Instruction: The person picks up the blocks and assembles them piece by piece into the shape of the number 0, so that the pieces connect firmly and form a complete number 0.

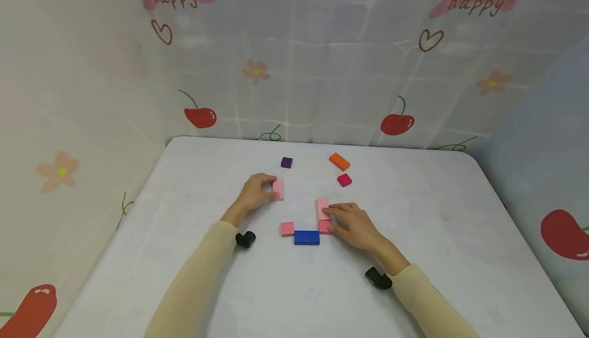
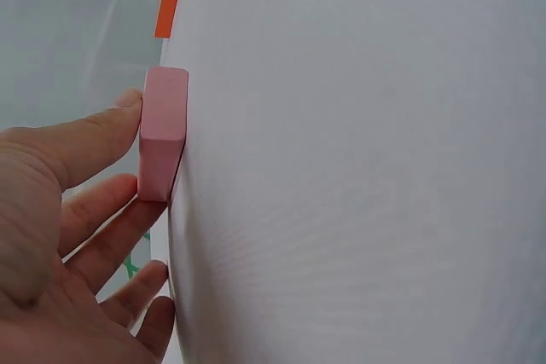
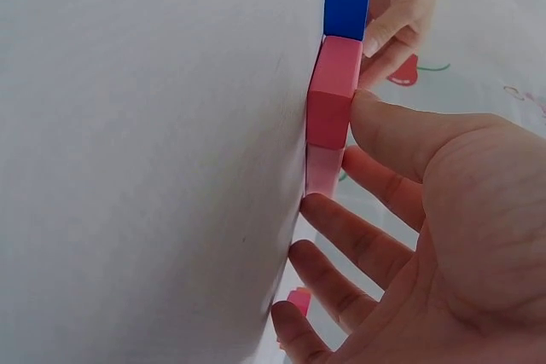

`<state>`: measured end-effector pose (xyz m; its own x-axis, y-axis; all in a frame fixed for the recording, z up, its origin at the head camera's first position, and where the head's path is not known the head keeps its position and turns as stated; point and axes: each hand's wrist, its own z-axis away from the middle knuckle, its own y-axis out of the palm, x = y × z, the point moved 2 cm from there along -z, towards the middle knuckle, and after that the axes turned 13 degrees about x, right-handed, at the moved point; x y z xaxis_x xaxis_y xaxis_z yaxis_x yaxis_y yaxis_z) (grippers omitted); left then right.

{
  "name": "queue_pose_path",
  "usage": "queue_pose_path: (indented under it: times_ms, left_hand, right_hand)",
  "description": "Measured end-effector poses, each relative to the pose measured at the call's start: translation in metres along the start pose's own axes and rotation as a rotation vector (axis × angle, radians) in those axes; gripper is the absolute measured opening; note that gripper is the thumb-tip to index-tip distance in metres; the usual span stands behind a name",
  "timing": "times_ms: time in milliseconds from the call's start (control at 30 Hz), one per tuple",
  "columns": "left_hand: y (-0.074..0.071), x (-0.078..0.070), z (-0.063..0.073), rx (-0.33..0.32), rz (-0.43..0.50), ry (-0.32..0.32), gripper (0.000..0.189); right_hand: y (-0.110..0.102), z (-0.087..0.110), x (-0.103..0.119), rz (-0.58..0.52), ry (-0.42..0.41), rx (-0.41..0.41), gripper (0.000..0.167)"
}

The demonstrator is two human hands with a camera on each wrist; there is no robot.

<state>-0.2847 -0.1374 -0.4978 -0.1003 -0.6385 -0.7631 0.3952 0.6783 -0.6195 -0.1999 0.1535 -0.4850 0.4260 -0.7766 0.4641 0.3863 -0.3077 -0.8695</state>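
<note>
My left hand [image 1: 258, 190] pinches a light pink rectangular block [image 1: 278, 188] by its two ends, low over the white table; the left wrist view shows thumb and fingertips against this block [image 2: 162, 125]. My right hand [image 1: 356, 225] touches two blocks at the right of a small arrangement. Its thumb lies at the side of a pink square block [image 3: 331, 100], while its index fingertip rests on a second light pink block [image 1: 322, 207] just behind. A blue block [image 1: 306, 238] lies at the front of the group, between that pink square block and another pink square block [image 1: 287, 229].
Farther back on the white table [image 1: 207, 174] lie a dark purple block [image 1: 287, 162], an orange block [image 1: 339, 161] and a crimson block [image 1: 344, 180]. A patterned curtain [image 1: 313, 72] hangs behind the table's back edge. Black wrist devices [image 1: 379, 278] sit at both sleeves.
</note>
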Motion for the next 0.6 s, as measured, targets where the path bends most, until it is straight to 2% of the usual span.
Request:
queue_pose_path:
  times_ms: [267, 600]
  left_hand:
    - [0.01, -0.005, 0.013, -0.001, -0.035, 0.004, 0.05]
    - [0.021, -0.013, 0.028, -0.057, -0.093, 0.017, 0.051]
  right_hand:
    - [0.0, 0.0, 0.0, -0.004, -0.003, 0.002, 0.049]
    - [0.001, 0.001, 0.0, 0.003, -0.023, -0.023, 0.048]
